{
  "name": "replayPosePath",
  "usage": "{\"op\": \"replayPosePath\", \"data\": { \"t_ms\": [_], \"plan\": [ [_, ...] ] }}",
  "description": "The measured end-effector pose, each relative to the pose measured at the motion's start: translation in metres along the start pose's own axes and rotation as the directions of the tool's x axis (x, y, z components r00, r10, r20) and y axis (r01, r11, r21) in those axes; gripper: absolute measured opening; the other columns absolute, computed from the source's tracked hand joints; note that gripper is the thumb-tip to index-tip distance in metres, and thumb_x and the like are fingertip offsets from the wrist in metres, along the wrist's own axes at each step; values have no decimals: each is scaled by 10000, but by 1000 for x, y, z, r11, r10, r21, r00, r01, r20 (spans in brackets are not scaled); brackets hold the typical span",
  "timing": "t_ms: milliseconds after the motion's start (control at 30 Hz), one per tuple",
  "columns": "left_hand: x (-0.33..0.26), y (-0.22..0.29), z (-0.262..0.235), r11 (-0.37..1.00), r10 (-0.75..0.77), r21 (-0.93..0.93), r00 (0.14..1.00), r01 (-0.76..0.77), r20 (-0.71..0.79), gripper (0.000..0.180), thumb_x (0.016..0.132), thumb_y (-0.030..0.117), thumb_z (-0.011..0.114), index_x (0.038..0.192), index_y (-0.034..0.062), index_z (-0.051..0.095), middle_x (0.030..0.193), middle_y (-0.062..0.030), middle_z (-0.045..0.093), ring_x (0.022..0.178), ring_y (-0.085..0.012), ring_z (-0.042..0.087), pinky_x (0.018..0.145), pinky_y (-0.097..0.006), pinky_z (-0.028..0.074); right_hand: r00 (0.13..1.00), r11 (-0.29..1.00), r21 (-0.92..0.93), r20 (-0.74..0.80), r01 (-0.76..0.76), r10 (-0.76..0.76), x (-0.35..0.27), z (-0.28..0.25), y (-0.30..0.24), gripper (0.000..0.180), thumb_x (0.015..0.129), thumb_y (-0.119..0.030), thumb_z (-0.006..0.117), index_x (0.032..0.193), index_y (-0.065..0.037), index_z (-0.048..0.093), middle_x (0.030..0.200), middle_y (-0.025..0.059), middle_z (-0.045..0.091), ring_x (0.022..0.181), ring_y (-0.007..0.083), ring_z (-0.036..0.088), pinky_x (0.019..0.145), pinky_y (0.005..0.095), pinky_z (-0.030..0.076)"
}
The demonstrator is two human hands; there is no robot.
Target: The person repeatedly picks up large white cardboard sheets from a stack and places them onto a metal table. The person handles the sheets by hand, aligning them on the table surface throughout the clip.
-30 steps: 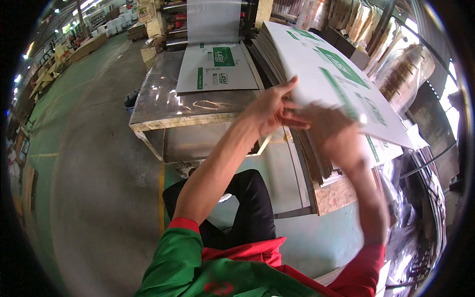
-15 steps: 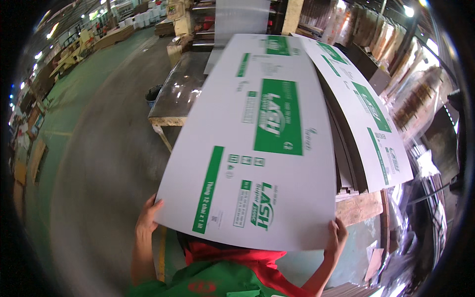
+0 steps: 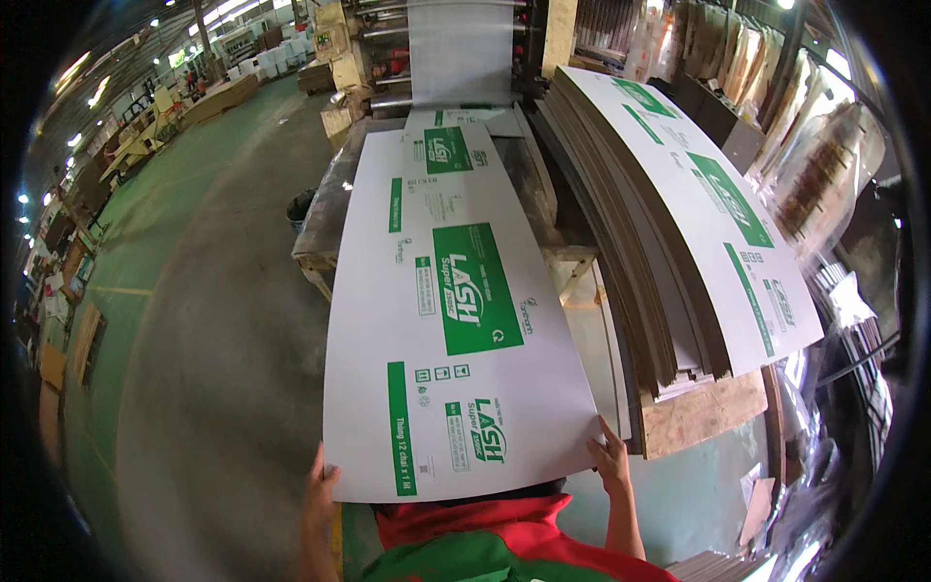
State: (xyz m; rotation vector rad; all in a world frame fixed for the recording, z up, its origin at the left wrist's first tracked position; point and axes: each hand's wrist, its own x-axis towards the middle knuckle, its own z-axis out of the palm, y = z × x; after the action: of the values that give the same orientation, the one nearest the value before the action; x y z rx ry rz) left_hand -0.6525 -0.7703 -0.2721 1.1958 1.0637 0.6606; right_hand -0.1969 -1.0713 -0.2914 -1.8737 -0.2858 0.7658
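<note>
A long white cardboard sheet (image 3: pixel 529 388) with green printed panels stretches away from my body over a metal table (image 3: pixel 328 228). Its near left edge is held by my left hand (image 3: pixel 322 483), fingers closed on the border. My right hand (image 3: pixel 609 456) grips the near right edge, thumb on the upper face. The far end lies close to a roller machine (image 3: pixel 393 101), where another printed sheet (image 3: pixel 475 114) shows beyond it. Beside the held sheet, on the right, rises a tall stack of similar sheets (image 3: pixel 669 291), apart from both hands.
Wooden boards (image 3: pixel 703 415) support the stack. Clear film (image 3: pixel 461 53) hangs at the machine. Crumpled plastic and long bars (image 3: pixel 853 359) line the right side. A dark bucket (image 3: pixel 301 209) stands left of the table; wrapped rolls (image 3: pixel 815 184) stand at the far right.
The held sheet has swung left, away from the stack, and now lines up with the table and machine. Both hands moved with it, keeping their grip.
</note>
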Motion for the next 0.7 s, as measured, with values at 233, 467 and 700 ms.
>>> {"op": "replayPosePath", "data": {
  "t_ms": [233, 467, 700],
  "plan": [
    [-22, 5, -7, 991, 98, 99, 995, -94, -33, 619, 953, 78, 549, 1514, -34, 315, 1466, -153, 471, 1302, -216, 476, 1088, -338, 369, 1000, 999, 30, 23, -21, 20, -54, -3, -7, 592, 951, -94, 578, 1514, -94, 397, 869, 14, 647, 533, 58, 460, 440, 242, 391],
    [79, 35, 40, 982, 39, 184, 998, -31, -38, 628, 952, 155, 630, 1487, -43, 368, 1428, -163, 514, 1277, -206, 508, 1066, -330, 399, 969, 997, 36, -234, -69, 75, 18, 4, -13, 480, 977, -99, 509, 1455, -71, 486, 723, -49, 475, 520, 41, 360, 449, 236, 290],
    [253, 54, 90, 988, -20, 145, 989, 41, -148, 659, 945, 202, 667, 1485, -35, 373, 1471, -191, 471, 1339, -236, 456, 1128, -355, 326, 920, 949, -159, -245, 272, -304, 197, 37, -61, 419, 994, -154, 523, 1373, 24, 547, 1091, 93, 609, 919, 132, 516, 812, 284, 395]
  ]
}}
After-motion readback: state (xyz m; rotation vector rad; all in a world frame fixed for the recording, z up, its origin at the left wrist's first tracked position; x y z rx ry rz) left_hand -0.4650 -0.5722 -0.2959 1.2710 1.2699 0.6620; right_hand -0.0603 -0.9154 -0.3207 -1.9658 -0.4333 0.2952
